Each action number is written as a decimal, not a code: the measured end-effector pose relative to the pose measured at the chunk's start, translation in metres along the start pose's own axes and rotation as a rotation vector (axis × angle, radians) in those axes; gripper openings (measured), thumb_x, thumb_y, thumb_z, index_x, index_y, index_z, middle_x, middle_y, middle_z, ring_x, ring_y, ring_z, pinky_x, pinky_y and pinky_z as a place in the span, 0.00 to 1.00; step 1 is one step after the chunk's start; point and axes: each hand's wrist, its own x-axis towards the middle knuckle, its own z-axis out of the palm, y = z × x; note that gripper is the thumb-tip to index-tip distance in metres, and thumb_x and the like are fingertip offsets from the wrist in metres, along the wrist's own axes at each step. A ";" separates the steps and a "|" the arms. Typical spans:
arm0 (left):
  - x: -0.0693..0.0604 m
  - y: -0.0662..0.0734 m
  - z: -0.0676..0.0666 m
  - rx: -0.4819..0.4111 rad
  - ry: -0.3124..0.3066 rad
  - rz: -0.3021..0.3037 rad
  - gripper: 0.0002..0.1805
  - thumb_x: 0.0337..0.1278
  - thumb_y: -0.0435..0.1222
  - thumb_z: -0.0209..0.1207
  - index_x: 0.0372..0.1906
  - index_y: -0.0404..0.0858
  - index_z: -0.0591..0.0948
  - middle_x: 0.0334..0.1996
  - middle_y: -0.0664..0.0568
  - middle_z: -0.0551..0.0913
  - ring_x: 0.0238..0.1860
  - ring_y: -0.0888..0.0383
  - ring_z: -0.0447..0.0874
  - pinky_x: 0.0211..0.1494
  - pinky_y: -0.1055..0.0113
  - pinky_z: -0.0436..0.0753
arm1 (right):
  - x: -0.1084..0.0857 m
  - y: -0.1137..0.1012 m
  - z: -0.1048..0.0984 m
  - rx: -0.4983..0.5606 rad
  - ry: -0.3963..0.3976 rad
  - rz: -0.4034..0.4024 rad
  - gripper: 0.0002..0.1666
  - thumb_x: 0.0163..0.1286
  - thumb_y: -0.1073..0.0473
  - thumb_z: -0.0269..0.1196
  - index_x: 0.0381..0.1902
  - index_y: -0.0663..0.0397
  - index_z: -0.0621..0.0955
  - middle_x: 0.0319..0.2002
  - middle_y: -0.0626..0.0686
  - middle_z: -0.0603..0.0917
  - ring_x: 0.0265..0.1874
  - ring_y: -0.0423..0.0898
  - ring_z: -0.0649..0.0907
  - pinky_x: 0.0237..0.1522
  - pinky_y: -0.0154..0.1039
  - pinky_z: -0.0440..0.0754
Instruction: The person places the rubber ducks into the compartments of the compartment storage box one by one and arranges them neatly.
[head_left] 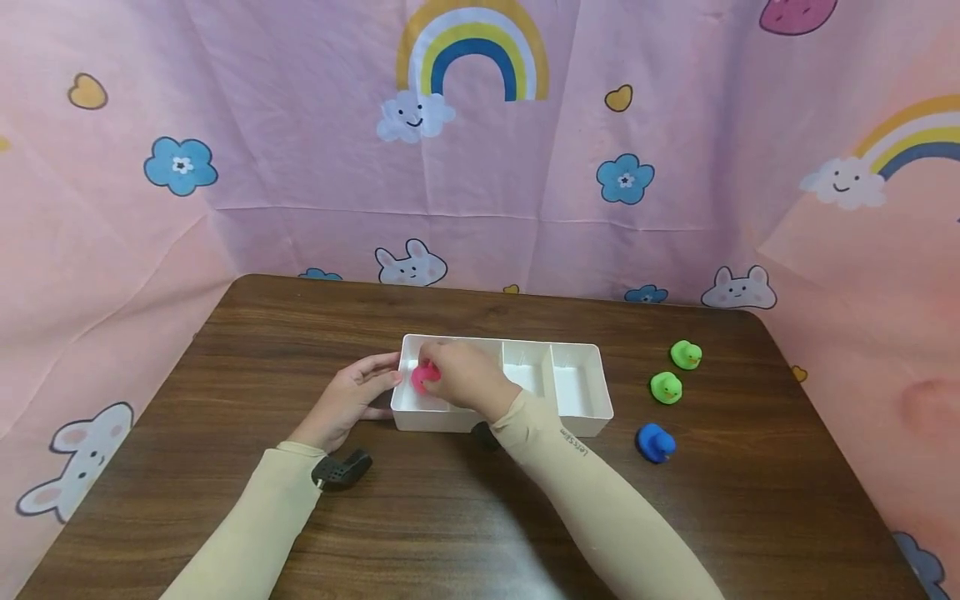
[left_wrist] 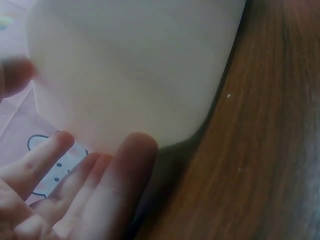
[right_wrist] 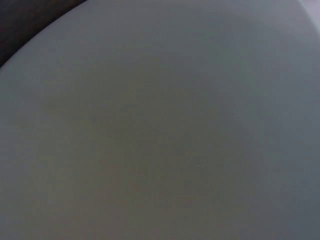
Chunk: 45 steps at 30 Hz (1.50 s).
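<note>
A white divided box [head_left: 525,418] stands on the table, its left end beside the left hand [head_left: 347,398]. In the left wrist view the fingers of the left hand [left_wrist: 85,190] touch the box's end wall [left_wrist: 125,75], fairly straight. Over the left part of the box, the right hand [head_left: 467,377] pinches a pink duck [head_left: 422,382] inside the leftmost compartment. Its palm and wrist hide part of the dividers. The right wrist view shows only the blurred white box wall [right_wrist: 160,120], with no fingers visible.
Right of the box, two green ducks [head_left: 686,355] [head_left: 666,387] and a blue duck [head_left: 656,443] sit on the brown wooden table [head_left: 420,517]. A patterned pink cloth [head_left: 315,125] hangs behind and at the sides.
</note>
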 end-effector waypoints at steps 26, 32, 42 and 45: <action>0.000 -0.005 0.001 0.034 0.009 0.024 0.34 0.73 0.48 0.62 0.76 0.38 0.69 0.71 0.37 0.72 0.66 0.43 0.77 0.53 0.54 0.89 | -0.069 0.038 -0.054 -0.031 0.263 -0.016 0.18 0.68 0.55 0.70 0.55 0.48 0.83 0.47 0.48 0.86 0.37 0.46 0.87 0.32 0.45 0.85; -0.001 -0.006 0.000 0.028 0.013 0.026 0.32 0.75 0.45 0.60 0.76 0.37 0.68 0.72 0.36 0.71 0.69 0.40 0.72 0.52 0.55 0.89 | -0.116 0.093 -0.079 -0.013 0.291 0.135 0.25 0.69 0.57 0.69 0.62 0.52 0.79 0.56 0.54 0.82 0.29 0.45 0.81 0.27 0.41 0.80; 0.000 -0.004 0.001 0.021 0.018 0.022 0.33 0.74 0.46 0.61 0.76 0.38 0.69 0.72 0.37 0.72 0.69 0.42 0.72 0.53 0.54 0.89 | -0.188 0.198 -0.080 0.064 0.201 0.424 0.26 0.72 0.56 0.65 0.64 0.61 0.76 0.58 0.65 0.79 0.50 0.63 0.82 0.48 0.62 0.82; 0.000 -0.004 0.002 0.018 0.020 0.015 0.33 0.74 0.46 0.61 0.75 0.38 0.69 0.72 0.37 0.72 0.68 0.43 0.73 0.53 0.54 0.89 | -0.207 0.215 -0.077 0.072 0.148 0.456 0.26 0.72 0.55 0.64 0.63 0.64 0.77 0.57 0.68 0.79 0.54 0.66 0.81 0.52 0.66 0.80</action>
